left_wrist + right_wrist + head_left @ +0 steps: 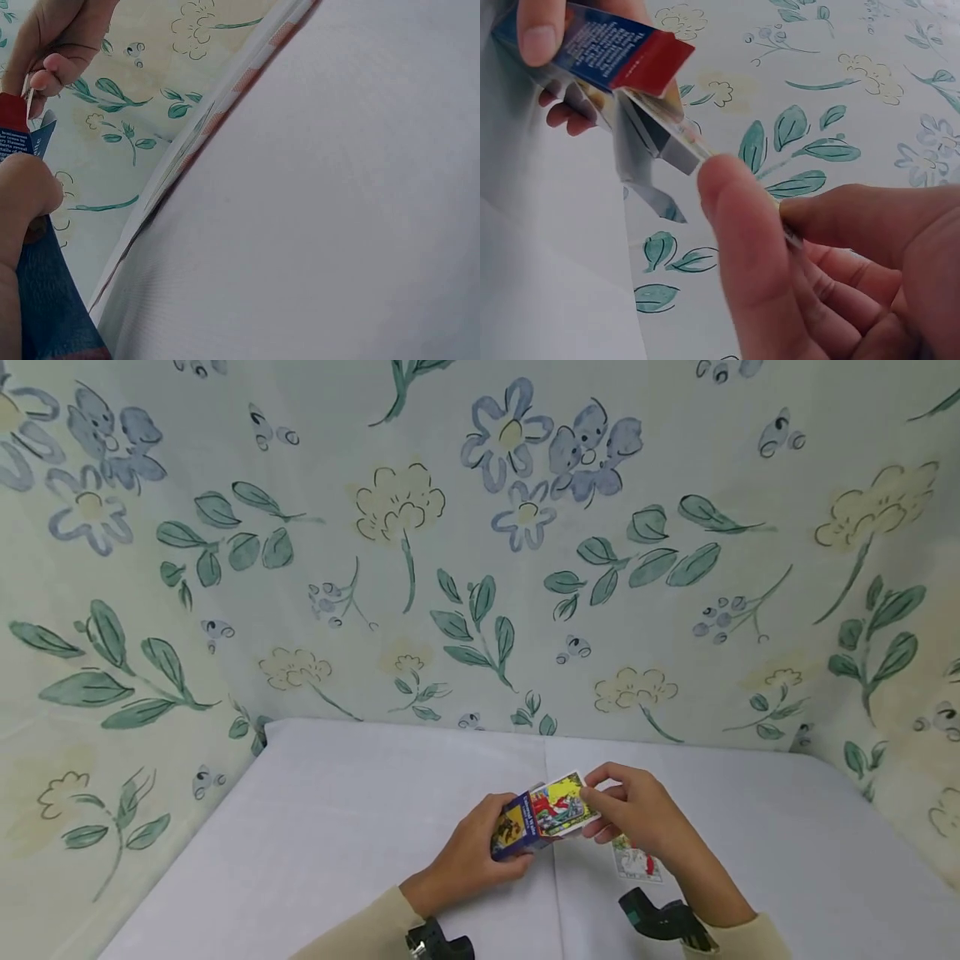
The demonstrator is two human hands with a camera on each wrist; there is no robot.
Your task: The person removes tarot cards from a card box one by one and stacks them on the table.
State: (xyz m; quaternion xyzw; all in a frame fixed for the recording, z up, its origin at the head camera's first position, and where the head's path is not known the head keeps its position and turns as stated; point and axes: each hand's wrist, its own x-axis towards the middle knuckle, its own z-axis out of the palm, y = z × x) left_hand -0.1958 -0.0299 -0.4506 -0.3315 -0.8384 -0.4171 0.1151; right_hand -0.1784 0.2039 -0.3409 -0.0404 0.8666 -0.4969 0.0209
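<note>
My left hand (467,858) grips a small blue tarot card box (512,832) with a yellow picture panel, tilted above the table. Out of its open end juts a card (561,802) with a yellow, red and green picture. The thumb and fingers of my right hand (643,814) pinch the outer end of that card. In the right wrist view the box's red flap (654,66) and a loose pale flap (646,169) stand folded out, and the card's inner end is hidden in the box. Another card (637,865) lies on the table below my right hand, partly covered by it.
A white cloth covers the table (360,802), with a crease running toward me near the middle. Floral curtains (480,610) hang behind it and along both sides. Dark wrist camera mounts (656,917) sit on both wrists.
</note>
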